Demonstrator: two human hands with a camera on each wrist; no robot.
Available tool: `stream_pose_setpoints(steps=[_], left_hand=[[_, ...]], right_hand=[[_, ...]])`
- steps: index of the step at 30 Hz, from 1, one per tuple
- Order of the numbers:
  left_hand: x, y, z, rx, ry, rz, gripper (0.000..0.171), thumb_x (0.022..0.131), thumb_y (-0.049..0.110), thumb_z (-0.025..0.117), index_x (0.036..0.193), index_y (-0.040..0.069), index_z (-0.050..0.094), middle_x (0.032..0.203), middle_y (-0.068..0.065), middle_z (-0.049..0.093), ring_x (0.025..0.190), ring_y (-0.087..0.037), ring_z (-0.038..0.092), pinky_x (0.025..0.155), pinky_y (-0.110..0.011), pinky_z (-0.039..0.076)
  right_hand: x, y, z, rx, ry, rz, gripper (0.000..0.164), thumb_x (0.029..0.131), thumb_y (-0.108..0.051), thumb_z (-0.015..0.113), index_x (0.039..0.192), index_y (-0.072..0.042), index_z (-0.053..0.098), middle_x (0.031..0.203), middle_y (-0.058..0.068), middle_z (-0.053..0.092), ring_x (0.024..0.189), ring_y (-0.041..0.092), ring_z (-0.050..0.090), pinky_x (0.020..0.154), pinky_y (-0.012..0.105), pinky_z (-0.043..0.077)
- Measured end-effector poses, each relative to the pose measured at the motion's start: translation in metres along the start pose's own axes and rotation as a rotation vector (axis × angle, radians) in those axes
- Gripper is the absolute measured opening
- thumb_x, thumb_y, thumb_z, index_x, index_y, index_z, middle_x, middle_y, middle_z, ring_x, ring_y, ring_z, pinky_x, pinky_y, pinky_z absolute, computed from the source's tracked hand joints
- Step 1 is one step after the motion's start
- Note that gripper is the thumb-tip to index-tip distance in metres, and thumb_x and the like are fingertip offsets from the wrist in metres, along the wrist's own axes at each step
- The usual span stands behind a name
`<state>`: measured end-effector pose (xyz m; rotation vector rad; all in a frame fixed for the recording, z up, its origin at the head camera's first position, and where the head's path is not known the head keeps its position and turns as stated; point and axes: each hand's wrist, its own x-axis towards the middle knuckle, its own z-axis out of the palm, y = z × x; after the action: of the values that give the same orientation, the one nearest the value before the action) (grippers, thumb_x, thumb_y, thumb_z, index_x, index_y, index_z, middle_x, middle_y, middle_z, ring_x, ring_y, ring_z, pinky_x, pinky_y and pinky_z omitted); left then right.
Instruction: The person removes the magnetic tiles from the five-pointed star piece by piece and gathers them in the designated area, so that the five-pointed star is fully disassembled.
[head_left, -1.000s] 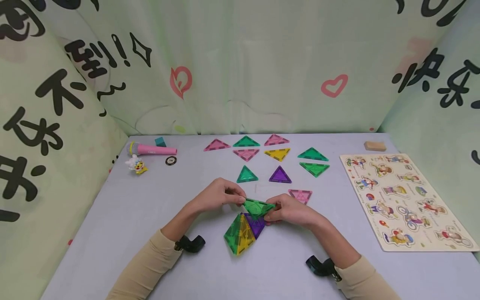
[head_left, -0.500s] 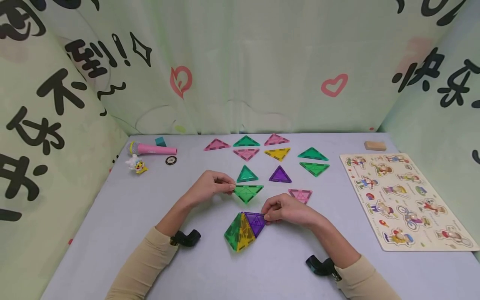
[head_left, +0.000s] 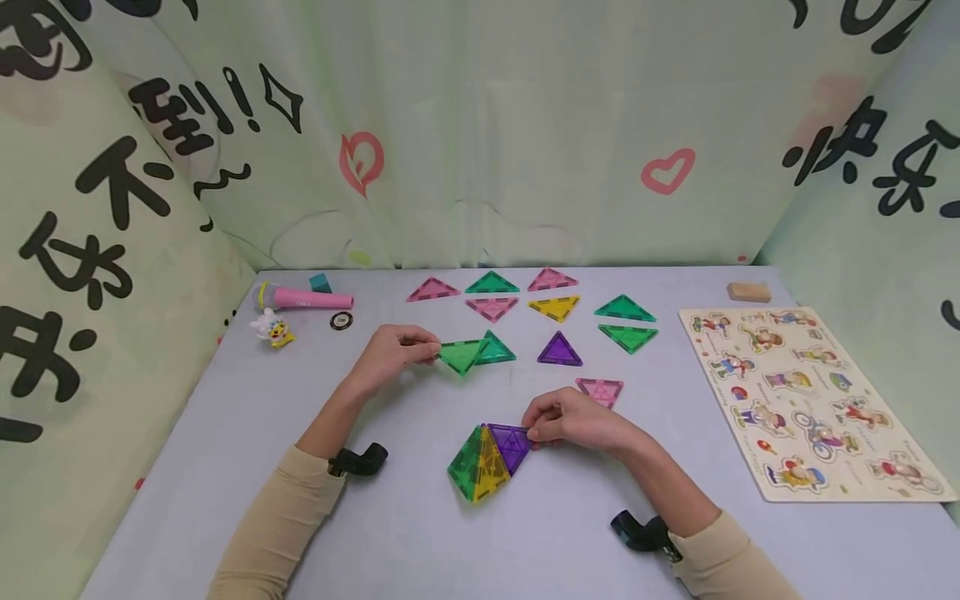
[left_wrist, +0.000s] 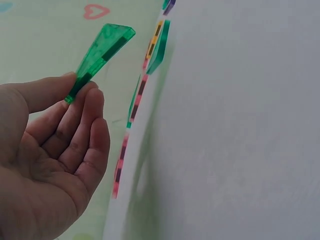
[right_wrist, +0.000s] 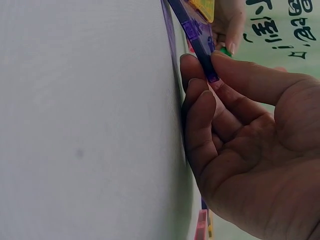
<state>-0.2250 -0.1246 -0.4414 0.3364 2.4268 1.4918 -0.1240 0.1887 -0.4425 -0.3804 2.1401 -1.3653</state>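
My left hand [head_left: 393, 357] pinches a green triangular magnetic tile [head_left: 459, 356] by one corner. In the left wrist view that green tile [left_wrist: 102, 57] is raised off the table between thumb and fingers. It overlaps another green triangle tile [head_left: 497, 350] in the head view. My right hand [head_left: 573, 419] pinches the outer corner of a purple triangle tile [head_left: 510, 446]. This purple tile adjoins a yellow tile [head_left: 491, 473] and a green tile [head_left: 467, 467], forming one joined piece near the table's middle. The right wrist view shows the purple tile's edge [right_wrist: 200, 47] between thumb and fingers.
Behind the hands lie several loose triangle tiles, among them a purple one [head_left: 559, 350] and a pink one [head_left: 600, 390]. A picture puzzle board [head_left: 813, 400] and a wooden block [head_left: 749, 292] are at right. A pink microphone [head_left: 311, 299] and small figurine [head_left: 273, 328] sit at left.
The left hand has drawn the green tile away from the joined piece, toward the back and left. The right hand has stayed at the purple tile's corner.
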Motion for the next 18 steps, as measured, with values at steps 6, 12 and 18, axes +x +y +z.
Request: stream_pose_setpoints(steps=[6,12,18], left_hand=[[0.004,-0.005,-0.008,0.021,0.063,-0.023,0.021,0.093,0.033,0.07,0.104,0.016,0.075,0.098,-0.005,0.075,0.093,-0.02,0.067,0.079,-0.033,0.052],[0.013,-0.015,-0.014,0.016,0.108,-0.074,0.024,0.094,0.029,0.069,0.107,0.01,0.075,0.105,-0.009,0.074,0.093,-0.016,0.07,0.084,-0.031,0.054],[0.036,-0.018,-0.02,0.016,0.169,-0.107,0.025,0.095,0.026,0.068,0.105,0.005,0.075,0.102,-0.012,0.073,0.087,-0.014,0.068,0.076,-0.024,0.054]], right_hand=[[0.0,0.003,0.001,-0.008,0.011,-0.004,0.013,0.093,-0.014,0.066,0.099,-0.004,0.071,0.083,0.003,0.068,0.074,0.014,0.056,0.068,0.025,0.049],[0.002,0.004,0.002,-0.004,0.002,0.006,0.014,0.094,-0.016,0.065,0.1,-0.004,0.071,0.085,0.001,0.067,0.076,0.014,0.057,0.07,0.025,0.05],[0.001,0.004,0.0,-0.006,0.015,0.006,0.015,0.093,-0.016,0.067,0.101,-0.004,0.071,0.086,0.003,0.07,0.077,0.014,0.06,0.07,0.025,0.051]])
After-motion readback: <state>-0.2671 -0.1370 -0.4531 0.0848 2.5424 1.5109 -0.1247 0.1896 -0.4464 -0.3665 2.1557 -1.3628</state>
